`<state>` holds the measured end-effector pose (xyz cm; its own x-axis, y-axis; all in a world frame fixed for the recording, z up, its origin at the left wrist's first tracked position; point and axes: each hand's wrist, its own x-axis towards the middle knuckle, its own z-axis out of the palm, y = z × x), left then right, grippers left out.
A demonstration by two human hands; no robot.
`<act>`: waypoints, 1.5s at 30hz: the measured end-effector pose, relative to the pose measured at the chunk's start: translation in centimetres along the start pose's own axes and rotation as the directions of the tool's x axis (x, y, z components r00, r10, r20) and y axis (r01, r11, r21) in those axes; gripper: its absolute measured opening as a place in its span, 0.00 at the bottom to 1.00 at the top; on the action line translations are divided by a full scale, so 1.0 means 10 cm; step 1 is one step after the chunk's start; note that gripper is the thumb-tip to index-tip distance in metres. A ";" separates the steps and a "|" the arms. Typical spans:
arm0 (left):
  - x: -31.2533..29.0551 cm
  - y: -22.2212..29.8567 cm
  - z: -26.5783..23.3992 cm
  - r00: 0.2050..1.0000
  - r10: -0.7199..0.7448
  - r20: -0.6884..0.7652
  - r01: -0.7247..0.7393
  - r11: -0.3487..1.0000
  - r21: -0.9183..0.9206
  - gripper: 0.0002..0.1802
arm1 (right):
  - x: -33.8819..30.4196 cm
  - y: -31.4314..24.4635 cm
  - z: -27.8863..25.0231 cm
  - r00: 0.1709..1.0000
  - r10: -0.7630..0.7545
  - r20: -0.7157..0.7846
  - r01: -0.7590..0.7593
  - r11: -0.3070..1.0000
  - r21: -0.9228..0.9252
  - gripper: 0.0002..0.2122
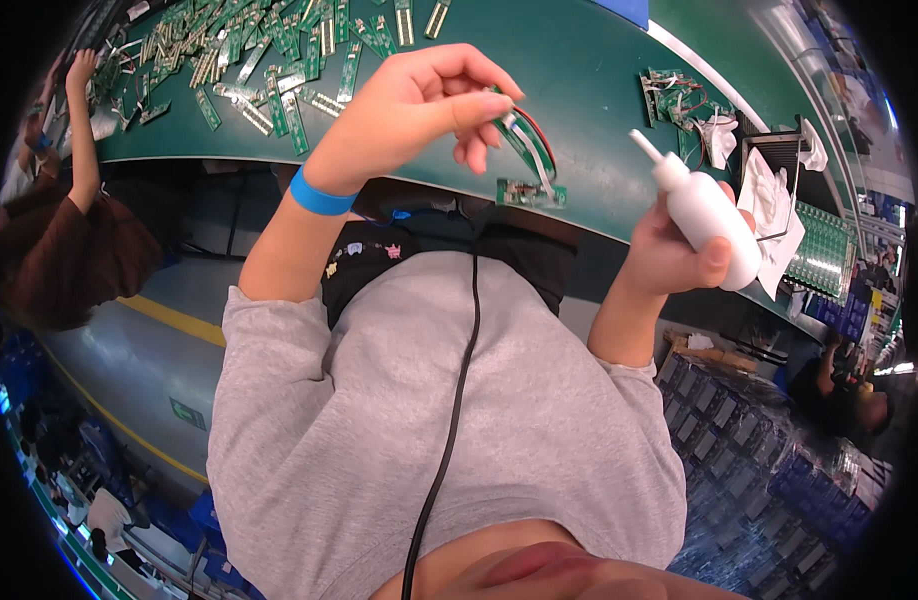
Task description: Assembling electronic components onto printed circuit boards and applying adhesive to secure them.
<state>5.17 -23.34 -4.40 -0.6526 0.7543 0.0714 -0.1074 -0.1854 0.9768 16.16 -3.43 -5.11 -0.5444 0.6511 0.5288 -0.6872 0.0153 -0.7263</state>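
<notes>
My left hand [444, 105], a blue band round its wrist, pinches a narrow green circuit board [529, 148] with red, black and white wires between thumb and fingers. From the wires hangs a smaller green board [532, 193], slightly blurred, over the table's near edge. In my right hand [669, 245] is a white squeeze bottle [714, 225], its thin nozzle tilted up and left toward the boards. The nozzle tip is apart from them.
Many loose circuit boards [279, 60] are heaped on the green table [429, 200] at the far left. Wired boards [679, 105] lie at the right, beside crumpled white paper [769, 205] and a green board panel [822, 250]. Another person's arm [79, 140] reaches in at left.
</notes>
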 end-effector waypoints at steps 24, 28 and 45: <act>2.08 -0.80 -1.02 0.947 0.119 -0.299 0.193 0.531 0.825 0.26 | 0.07 0.00 -0.73 0.945 0.167 -0.281 -0.184 0.982 -0.034 0.19; 1.96 -0.61 -0.61 0.987 -0.162 -0.019 0.113 0.593 0.797 0.19 | 0.14 0.05 -0.78 0.939 0.284 -0.196 -0.236 0.942 0.237 0.18; 2.48 -1.47 0.95 0.946 -0.183 -0.269 0.325 0.518 0.791 0.19 | 0.02 -0.12 -1.16 0.924 0.378 0.065 -0.373 0.848 0.377 0.24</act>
<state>-2.36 4.10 -15.03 -0.7996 0.5774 -0.1652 0.3256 0.6479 0.6886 22.47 5.50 -9.26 -0.7939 0.5575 0.2428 -0.5604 -0.5160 -0.6478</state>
